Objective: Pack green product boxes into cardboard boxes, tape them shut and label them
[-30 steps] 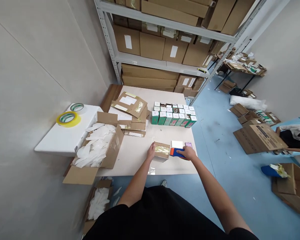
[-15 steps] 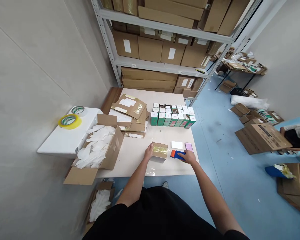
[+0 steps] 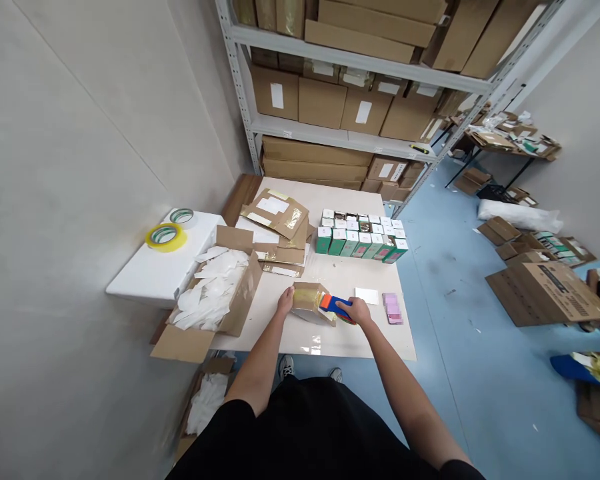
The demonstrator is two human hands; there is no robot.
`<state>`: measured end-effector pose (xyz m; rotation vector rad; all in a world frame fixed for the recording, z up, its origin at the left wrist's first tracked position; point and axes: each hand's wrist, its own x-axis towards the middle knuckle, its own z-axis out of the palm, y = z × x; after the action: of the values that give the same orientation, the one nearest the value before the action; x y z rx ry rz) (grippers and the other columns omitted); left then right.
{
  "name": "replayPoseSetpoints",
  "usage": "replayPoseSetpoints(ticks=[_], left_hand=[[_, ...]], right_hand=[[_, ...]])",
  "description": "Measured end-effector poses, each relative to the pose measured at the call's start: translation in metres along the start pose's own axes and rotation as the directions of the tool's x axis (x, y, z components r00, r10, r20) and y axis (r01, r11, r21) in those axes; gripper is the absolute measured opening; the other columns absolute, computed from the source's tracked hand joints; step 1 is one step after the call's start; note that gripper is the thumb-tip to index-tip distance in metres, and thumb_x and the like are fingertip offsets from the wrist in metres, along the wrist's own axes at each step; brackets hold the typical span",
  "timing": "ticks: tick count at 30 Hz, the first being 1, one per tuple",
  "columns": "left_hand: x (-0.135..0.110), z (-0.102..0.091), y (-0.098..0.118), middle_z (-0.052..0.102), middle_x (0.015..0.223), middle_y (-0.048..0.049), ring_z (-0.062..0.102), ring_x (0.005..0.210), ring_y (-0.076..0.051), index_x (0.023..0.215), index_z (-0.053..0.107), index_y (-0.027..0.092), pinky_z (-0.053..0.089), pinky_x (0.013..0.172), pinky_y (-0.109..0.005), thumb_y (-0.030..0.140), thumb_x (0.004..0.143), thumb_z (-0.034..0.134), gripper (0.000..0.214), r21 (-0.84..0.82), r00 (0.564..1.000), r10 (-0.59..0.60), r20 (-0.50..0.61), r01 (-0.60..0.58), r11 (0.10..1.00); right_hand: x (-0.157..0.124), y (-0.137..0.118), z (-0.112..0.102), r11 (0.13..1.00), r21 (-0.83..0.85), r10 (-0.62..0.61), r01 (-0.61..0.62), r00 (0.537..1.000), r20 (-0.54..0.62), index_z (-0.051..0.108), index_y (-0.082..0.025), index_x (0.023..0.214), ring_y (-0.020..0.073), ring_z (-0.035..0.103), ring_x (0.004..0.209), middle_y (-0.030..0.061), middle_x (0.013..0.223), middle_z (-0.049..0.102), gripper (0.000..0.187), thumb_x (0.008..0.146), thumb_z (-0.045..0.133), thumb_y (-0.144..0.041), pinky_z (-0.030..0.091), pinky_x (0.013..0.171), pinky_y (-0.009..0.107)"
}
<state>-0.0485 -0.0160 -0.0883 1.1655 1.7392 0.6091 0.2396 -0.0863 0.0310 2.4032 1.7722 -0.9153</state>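
Note:
My left hand (image 3: 285, 301) grips the left side of a small taped cardboard box (image 3: 309, 300) near the front edge of the pale table (image 3: 350, 340); the box is tilted up. My right hand (image 3: 359, 311) is closed on a blue and orange tape dispenser (image 3: 333, 306), which presses against the right side of the box. A white card (image 3: 367, 296) and a pink pad (image 3: 393, 308) lie just right of my right hand.
Rows of green and white small boxes (image 3: 361, 237) stand mid-table. Flattened cardboard (image 3: 279, 227) lies at the back left. An open carton of white bags (image 3: 210, 293) sits at left, tape rolls (image 3: 167, 235) on a white stand. Shelving (image 3: 360, 80) holds brown cartons behind. Cartons (image 3: 545, 290) litter the blue floor.
My right hand has lifted the tape dispenser from the table and brought it left against the box. My left hand has tipped the box up. The view has shifted.

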Motion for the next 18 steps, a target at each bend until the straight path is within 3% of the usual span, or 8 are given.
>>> replayPoseSetpoints(ticks=[3,5,8,10,14,18], left_hand=[[0.010,-0.025,-0.001,0.067,0.139,-0.0128,0.054,0.139,-0.031,0.142,0.058,0.020,0.042,0.114,-0.042,0.058,0.101,0.041,0.059,0.021,0.997,-0.049,-0.066,0.050,0.999],[0.012,-0.037,0.001,0.065,0.140,-0.0129,0.055,0.138,-0.030,0.142,0.058,0.020,0.042,0.114,-0.040,0.058,0.100,0.042,0.059,0.005,0.997,-0.024,-0.073,0.025,1.000],[0.010,-0.046,0.004,0.066,0.140,-0.0082,0.059,0.132,-0.027,0.135,0.064,0.024,0.044,0.111,-0.037,0.059,0.101,0.040,0.055,-0.054,0.993,0.106,0.046,-0.104,0.993],[0.005,-0.045,0.001,0.069,0.137,-0.0070,0.062,0.128,-0.027,0.134,0.064,0.025,0.045,0.110,-0.037,0.060,0.099,0.045,0.053,-0.073,0.984,0.126,0.123,-0.117,0.990],[-0.010,-0.020,-0.015,0.068,0.137,-0.0135,0.060,0.130,-0.032,0.138,0.061,0.019,0.044,0.112,-0.042,0.053,0.095,0.057,0.055,-0.062,0.993,0.000,0.119,0.007,0.998],[-0.029,0.030,-0.027,0.047,0.159,-0.0100,0.046,0.145,-0.027,0.154,0.043,0.023,0.036,0.120,-0.040,0.047,0.099,0.051,0.060,-0.142,0.998,0.047,0.028,-0.043,0.989]], right_hand=[[0.008,-0.037,0.011,0.999,-0.027,-0.031,0.032,0.999,0.015,0.074,-0.020,0.089,0.0213,0.071,0.086,0.0097,0.093,0.077,0.055,0.092,0.055,-0.072,0.040,0.061,0.024],[0.012,-0.059,0.016,0.998,-0.047,-0.049,0.050,0.999,0.024,0.074,-0.020,0.090,0.0219,0.072,0.088,0.0101,0.095,0.078,0.056,0.092,0.054,-0.072,0.041,0.063,0.024],[0.017,-0.086,0.024,0.996,-0.064,-0.059,0.061,0.998,0.038,0.075,-0.020,0.093,0.0226,0.072,0.090,0.0107,0.099,0.077,0.057,0.091,0.054,-0.073,0.044,0.066,0.025],[0.021,-0.100,0.030,0.994,-0.085,-0.068,0.072,0.997,0.043,0.075,-0.020,0.097,0.0232,0.072,0.093,0.0113,0.102,0.077,0.057,0.091,0.055,-0.073,0.046,0.068,0.025],[0.030,-0.109,0.043,0.981,-0.173,-0.075,0.086,0.995,0.071,0.076,-0.018,0.103,0.0265,0.072,0.101,0.0150,0.109,0.076,0.059,0.087,0.061,-0.072,0.049,0.075,0.028],[0.036,-0.087,0.044,0.978,-0.206,-0.020,0.037,0.996,0.086,0.074,-0.016,0.108,0.0267,0.073,0.102,0.0162,0.112,0.076,0.060,0.085,0.065,-0.070,0.051,0.078,0.029]])
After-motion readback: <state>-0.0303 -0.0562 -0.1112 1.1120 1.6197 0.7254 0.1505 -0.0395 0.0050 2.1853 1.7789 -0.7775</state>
